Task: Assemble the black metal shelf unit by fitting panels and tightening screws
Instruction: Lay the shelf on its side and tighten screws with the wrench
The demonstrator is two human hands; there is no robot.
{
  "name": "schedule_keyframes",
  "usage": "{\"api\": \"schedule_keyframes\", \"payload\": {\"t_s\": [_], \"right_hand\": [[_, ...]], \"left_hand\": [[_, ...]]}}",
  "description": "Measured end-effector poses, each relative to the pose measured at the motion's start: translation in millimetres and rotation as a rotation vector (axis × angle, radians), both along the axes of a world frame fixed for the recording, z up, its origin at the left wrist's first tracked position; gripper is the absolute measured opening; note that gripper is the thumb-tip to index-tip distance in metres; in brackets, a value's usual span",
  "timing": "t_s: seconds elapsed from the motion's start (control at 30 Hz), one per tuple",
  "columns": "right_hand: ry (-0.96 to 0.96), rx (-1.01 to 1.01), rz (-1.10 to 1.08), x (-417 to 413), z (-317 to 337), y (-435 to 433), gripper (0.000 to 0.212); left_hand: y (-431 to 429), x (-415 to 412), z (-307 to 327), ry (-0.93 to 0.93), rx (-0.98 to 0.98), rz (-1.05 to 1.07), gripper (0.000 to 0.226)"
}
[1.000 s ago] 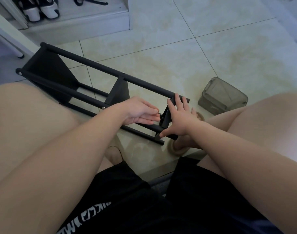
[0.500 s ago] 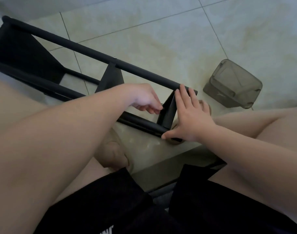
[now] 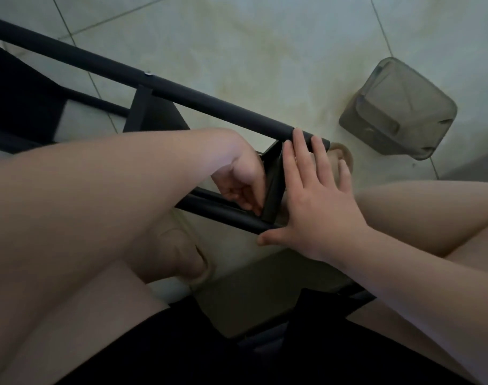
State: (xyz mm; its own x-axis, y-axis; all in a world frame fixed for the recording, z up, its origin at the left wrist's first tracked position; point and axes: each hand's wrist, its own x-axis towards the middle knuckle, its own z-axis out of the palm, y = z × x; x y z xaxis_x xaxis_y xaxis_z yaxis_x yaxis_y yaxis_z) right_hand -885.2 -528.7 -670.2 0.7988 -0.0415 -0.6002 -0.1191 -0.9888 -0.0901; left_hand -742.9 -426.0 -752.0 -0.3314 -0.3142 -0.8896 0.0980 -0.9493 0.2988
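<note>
Shelf unit point(image 3: 181, 90), black metal, lies on its side on the tiled floor point(image 3: 265, 51), running from the upper left toward the middle, in front of your knees.

Panel, outermost point(image 3: 20, 107): dark sheet at the far left, cut off by the edge of the view.

Far rail point(image 3: 237, 110): long tube slanting down to the right, ending under your right fingertips.

Middle panel point(image 3: 154, 115): upright sheet joined to the far rail, partly hidden behind your left forearm.

Left slipper point(image 3: 181, 254): beige, on your foot, on the floor below the near rail.

Left hand point(image 3: 243, 184): palm turned down, fingers curled, tips at the corner where the end panel meets the near rail. You cannot tell whether they pinch anything there.

Near rail point(image 3: 223, 215): tube parallel to the far rail, passing beneath your left hand.

End panel point(image 3: 273, 187): dark sheet standing between the two rails, with one of your hands on each side of it.

Right hand point(image 3: 317, 201): flat, fingers straight and slightly spread, pressed against the end panel's outer face. The fingertips reach over the far rail's end; the thumb stretches along the near rail's end. It grips nothing.

Right slipper point(image 3: 345, 159): beige, just behind your right fingers.

Container point(image 3: 398, 115): smoky translucent plastic, on the floor at the right, apart from the shelf unit.
</note>
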Motion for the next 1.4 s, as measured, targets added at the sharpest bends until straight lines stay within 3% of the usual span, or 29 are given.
{"api": "schedule_keyframes", "payload": {"t_s": [1.4], "right_hand": [[0.048,-0.023,0.022,6.0,4.8,7.3,0.155]], "left_hand": [[-3.1,-3.7,-1.7,0.028,0.06,0.02,0.009]]}}
